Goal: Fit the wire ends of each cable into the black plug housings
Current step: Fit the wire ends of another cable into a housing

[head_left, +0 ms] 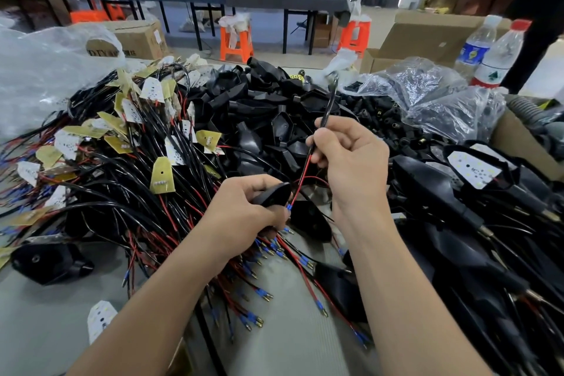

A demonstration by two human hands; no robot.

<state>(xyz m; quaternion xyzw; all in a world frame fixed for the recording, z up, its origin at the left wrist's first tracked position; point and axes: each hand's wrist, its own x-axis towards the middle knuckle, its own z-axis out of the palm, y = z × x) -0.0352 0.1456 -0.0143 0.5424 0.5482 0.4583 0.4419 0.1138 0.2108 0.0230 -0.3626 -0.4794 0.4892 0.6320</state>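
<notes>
The left hand grips a black plug housing; the right hand pinches the cable above it. The red wire runs steeply down-left, its blue terminal just beside the housing, nearer the left hand.

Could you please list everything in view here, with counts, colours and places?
plug housing: one, black, gripped in left hand
cable: one, black sheath with red wire, pinched in right hand
loose cables: many, black and red, heaped left of the hands
circuit boards: many, white or yellow, on those cables
loose housings: many, black, piled behind the hands
plastic bags: at least two, clear, far left and right rear
water bottles: two, clear, far right
stools: at least two, orange, floor beyond
cardboard boxes: at least two, brown, rear
left hand: one, centre
right hand: one, higher, to its right
</notes>
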